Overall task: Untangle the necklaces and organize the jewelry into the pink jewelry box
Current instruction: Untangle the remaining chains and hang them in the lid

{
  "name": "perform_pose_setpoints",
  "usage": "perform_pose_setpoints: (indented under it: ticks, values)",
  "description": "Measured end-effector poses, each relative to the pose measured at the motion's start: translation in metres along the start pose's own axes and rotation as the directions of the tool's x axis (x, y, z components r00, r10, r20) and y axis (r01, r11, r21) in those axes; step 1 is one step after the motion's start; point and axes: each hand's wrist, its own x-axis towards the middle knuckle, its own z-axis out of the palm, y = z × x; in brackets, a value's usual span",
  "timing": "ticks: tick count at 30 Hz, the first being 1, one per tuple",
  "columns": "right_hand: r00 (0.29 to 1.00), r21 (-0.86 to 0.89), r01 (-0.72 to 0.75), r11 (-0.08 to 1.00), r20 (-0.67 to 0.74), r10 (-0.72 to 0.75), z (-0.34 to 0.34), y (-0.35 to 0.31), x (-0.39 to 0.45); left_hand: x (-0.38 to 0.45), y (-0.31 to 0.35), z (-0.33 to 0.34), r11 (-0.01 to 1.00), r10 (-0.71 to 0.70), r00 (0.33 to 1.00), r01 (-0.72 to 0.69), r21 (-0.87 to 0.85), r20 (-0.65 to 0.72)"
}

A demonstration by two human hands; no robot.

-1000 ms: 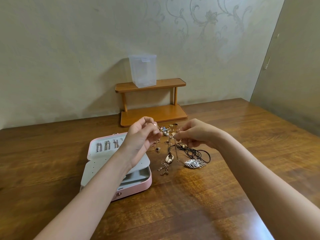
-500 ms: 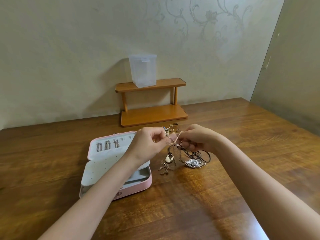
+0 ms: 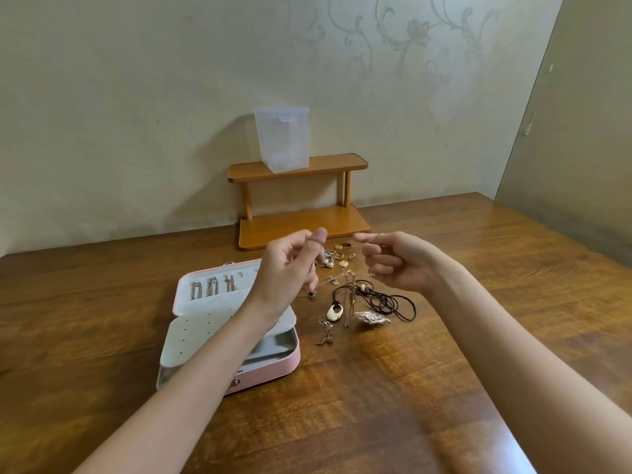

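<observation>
The pink jewelry box (image 3: 273,369) lies open at centre left, with long earrings (image 3: 212,287) hung in its lid. To its right a tangle of necklaces (image 3: 349,295) lies on the table: a black cord (image 3: 393,302), an oval pendant (image 3: 334,312) and a silver leaf pendant (image 3: 371,318). My left hand (image 3: 290,271) and my right hand (image 3: 396,261) are raised above the tangle, apart. A thin gold chain (image 3: 345,268) is looped over a finger of each hand and stretched between them, with strands hanging down into the pile.
A small two-tier wooden shelf (image 3: 301,200) stands against the wall behind the jewelry, with a clear plastic container (image 3: 282,138) on its top tier. Loose small gold pieces (image 3: 343,249) lie in front of the shelf. The wooden table (image 3: 376,405) extends toward me.
My hands were pinched close together over the tangle. Now they have drawn apart and risen, stretching the thin chain between them.
</observation>
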Motion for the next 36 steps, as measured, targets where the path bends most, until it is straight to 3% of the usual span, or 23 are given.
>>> perform_pose_setpoints:
  ticks: [5,9,15,19,23,24,27,31,33,36]
  values:
    - [0.998,-0.102,-0.013,0.995,0.062,0.019,0.008,-0.005,-0.003,0.003,0.001,0.002,0.943,0.101,0.981,-0.148,0.299,0.166]
    - [0.999,-0.211,-0.023,0.977,0.036,0.032,0.006,-0.007,-0.006,0.003,0.006,-0.006,0.876,0.036,0.973,-0.141,0.461,0.229]
    - [0.997,-0.294,0.043,0.955,-0.054,-0.062,0.000,-0.007,-0.005,0.003,0.006,-0.017,0.641,-0.044,0.966,-0.169,0.749,0.255]
    - [0.986,-0.316,0.090,0.945,-0.103,-0.129,0.002,-0.004,-0.002,0.003,0.005,-0.013,0.628,-0.209,0.931,-0.108,0.771,0.301]
    - [0.978,-0.230,0.149,0.962,-0.111,-0.178,-0.001,-0.005,-0.004,0.000,0.008,-0.010,0.414,-0.442,0.835,-0.133,0.900,0.327]
    - [0.975,-0.196,0.164,0.967,-0.117,-0.189,-0.003,-0.006,-0.005,-0.001,0.008,-0.010,0.400,-0.481,0.809,-0.140,0.906,0.337]
    - [0.964,-0.156,0.198,0.968,-0.146,-0.221,-0.009,-0.012,-0.009,-0.002,0.006,-0.012,0.484,-0.573,0.736,-0.049,0.873,0.360]
    - [0.954,-0.109,0.256,0.960,-0.133,-0.270,-0.010,-0.016,-0.011,0.002,0.004,-0.012,0.618,-0.557,0.758,0.107,0.778,0.338]
    - [0.950,-0.089,0.284,0.955,-0.108,-0.293,-0.009,-0.016,-0.011,0.005,0.003,-0.013,0.739,-0.542,0.769,0.243,0.629,0.340]
    - [0.942,-0.129,0.319,0.939,-0.068,-0.330,-0.008,-0.017,-0.012,0.005,0.005,-0.017,0.868,-0.497,0.780,0.435,0.241,0.381]
